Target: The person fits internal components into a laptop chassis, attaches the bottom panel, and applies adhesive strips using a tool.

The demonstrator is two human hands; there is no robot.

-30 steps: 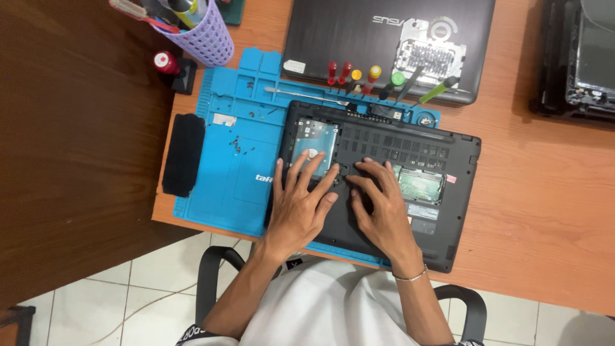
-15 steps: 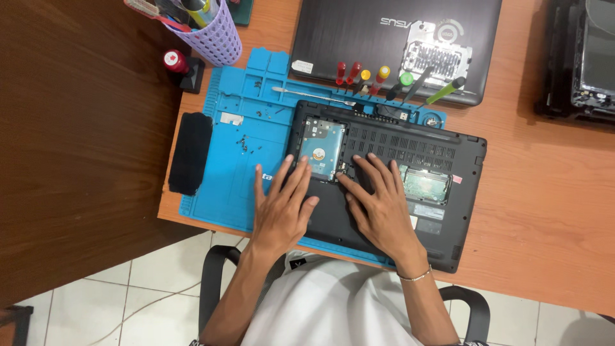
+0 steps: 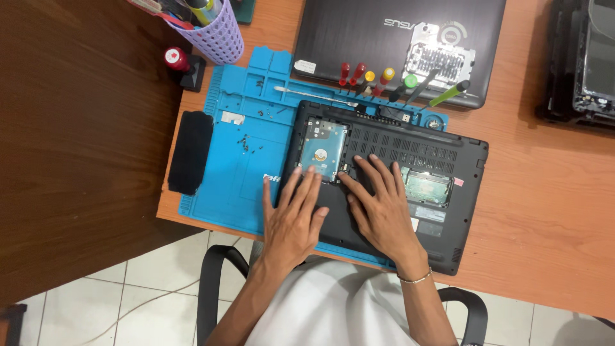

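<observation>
Both hands, left hand [image 3: 293,214] and right hand [image 3: 382,208], are lying spread flat on the opened laptop [image 3: 410,186], apparently freeing the hard drive [image 3: 322,147], needing a careful fingertip lift.

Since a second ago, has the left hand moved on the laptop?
Yes. The left hand slid back toward the person, uncovering the hard drive in the laptop base.

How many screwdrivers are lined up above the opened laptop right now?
6, in a row between the two laptops: two red-handled, two yellow, two green. The purple basket may hide more.
</observation>
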